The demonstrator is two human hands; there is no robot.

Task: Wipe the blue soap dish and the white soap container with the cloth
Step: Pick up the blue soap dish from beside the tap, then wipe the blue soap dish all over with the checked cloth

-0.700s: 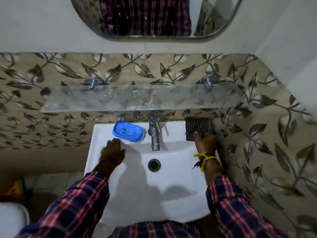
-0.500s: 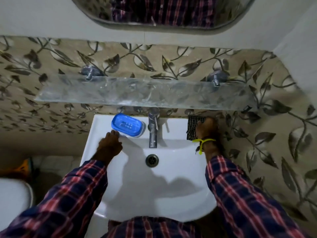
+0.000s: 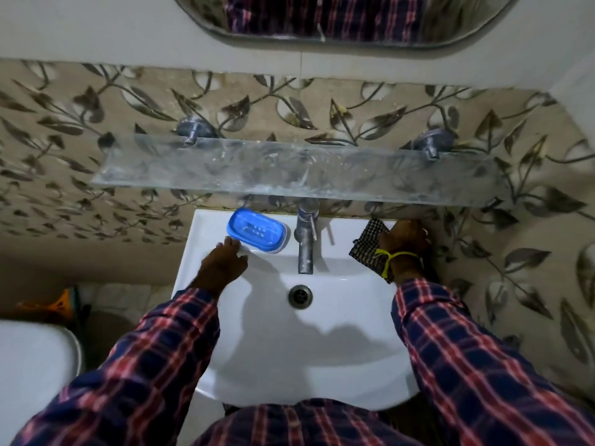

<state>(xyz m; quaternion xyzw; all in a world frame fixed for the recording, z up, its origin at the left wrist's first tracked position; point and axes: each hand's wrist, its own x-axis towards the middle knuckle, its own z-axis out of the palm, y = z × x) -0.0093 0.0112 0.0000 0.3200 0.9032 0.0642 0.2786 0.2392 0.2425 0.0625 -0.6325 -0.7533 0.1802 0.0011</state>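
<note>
The blue soap dish (image 3: 256,231) lies on the back left ledge of the white sink (image 3: 322,349). A white container rim (image 3: 279,250) shows under its near right edge. My left hand (image 3: 222,265) rests on the sink rim with fingers apart, fingertips touching the dish's near left corner. The black-and-white checked cloth (image 3: 367,243) is bunched at the back right corner of the sink. My right hand (image 3: 404,241) lies over it, fingers curled around the cloth, hiding its right part.
A metal tap (image 3: 306,243) stands between the dish and the cloth, above the drain (image 3: 300,296). A glass shelf (image 3: 289,172) juts out just over the ledge. A mirror (image 3: 322,17) hangs higher up. A white toilet (image 3: 29,365) is at lower left.
My right hand has moved up over the cloth and closed on it, crumpling it. My left hand has slid forward to the dish's corner. The view has shifted down and closer.
</note>
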